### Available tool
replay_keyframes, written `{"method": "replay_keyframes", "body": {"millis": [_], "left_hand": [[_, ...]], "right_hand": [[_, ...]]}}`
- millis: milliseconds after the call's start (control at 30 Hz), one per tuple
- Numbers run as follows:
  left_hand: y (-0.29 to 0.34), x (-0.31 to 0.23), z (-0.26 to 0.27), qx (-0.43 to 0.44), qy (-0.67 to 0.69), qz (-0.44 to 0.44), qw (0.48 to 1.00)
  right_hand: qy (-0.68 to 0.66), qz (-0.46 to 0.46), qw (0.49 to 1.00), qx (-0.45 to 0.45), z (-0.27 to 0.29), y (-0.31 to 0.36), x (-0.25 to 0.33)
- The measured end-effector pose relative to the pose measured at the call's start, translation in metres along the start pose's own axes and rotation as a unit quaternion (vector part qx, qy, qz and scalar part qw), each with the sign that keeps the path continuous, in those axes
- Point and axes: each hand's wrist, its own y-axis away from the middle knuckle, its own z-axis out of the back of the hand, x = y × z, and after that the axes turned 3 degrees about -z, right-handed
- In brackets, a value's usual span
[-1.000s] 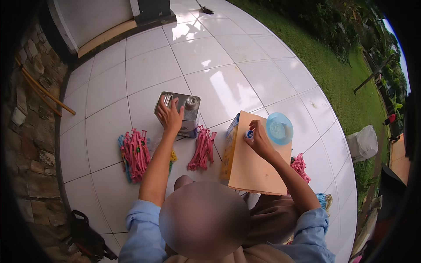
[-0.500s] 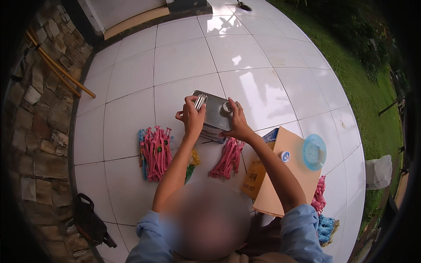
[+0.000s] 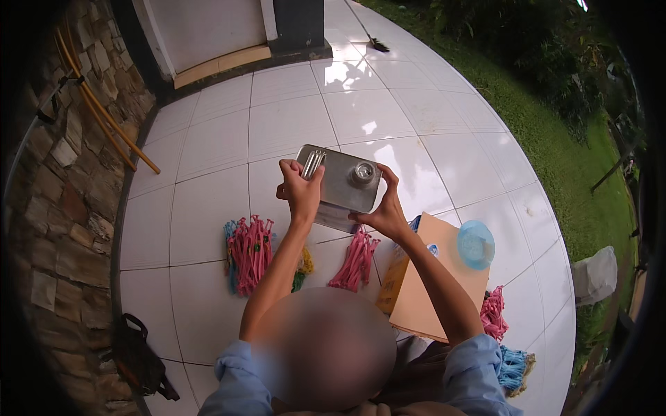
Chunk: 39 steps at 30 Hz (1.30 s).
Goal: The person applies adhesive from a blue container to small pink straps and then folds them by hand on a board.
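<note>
A rectangular metal tin [image 3: 341, 182] is held out in front of me, its grey top facing up. On that top are a ribbed metal handle [image 3: 313, 165] at the left and a round silver cap [image 3: 363, 172] at the right. My left hand [image 3: 302, 193] is closed around the handle side. With fingers and thumb, my right hand [image 3: 386, 211] grips the tin's right end. Nearer to me on the floor lie a left pink bundle of knobbed strips [image 3: 252, 255] and a second pink bundle [image 3: 354, 260]. Yellow and green pieces [image 3: 304, 265] show partly behind my left forearm.
At the right sits a cardboard box [image 3: 433, 277] bearing a translucent blue bowl [image 3: 476, 245] and a small round blue-and-white lid [image 3: 432, 249]. Pink [image 3: 494, 313] and blue bundles [image 3: 513, 369] lie beyond it. A black bag [image 3: 139, 357] rests by the stone wall [image 3: 66, 229].
My right hand has shifted off the cap to the tin's right end, leaving the cap in full view. The left hand keeps hold at the handle. The whole view has tilted slightly.
</note>
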Motion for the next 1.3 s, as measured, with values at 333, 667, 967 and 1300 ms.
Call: {"method": "replay_keyframes", "body": {"millis": [333, 667, 967, 1300], "left_hand": [[0.025, -0.224, 0.025, 0.150, 0.091, -0.053, 0.983], [0.087, -0.214, -0.031, 0.117, -0.009, -0.183, 0.976], [0.186, -0.087, -0.052, 0.189, 0.397, 0.391, 0.809], [0.200, -0.108, -0.066, 0.310, 0.544, 0.368, 0.688]], "right_hand": [[-0.168, 0.097, 0.963, -0.187, 0.073, 0.031, 0.129], [-0.133, 0.018, 0.911, -0.389, 0.108, 0.100, 0.149], [-0.092, 0.044, 0.886, -0.452, 0.156, 0.111, 0.147], [-0.132, 0.042, 0.887, -0.440, 0.179, 0.120, 0.158]]}}
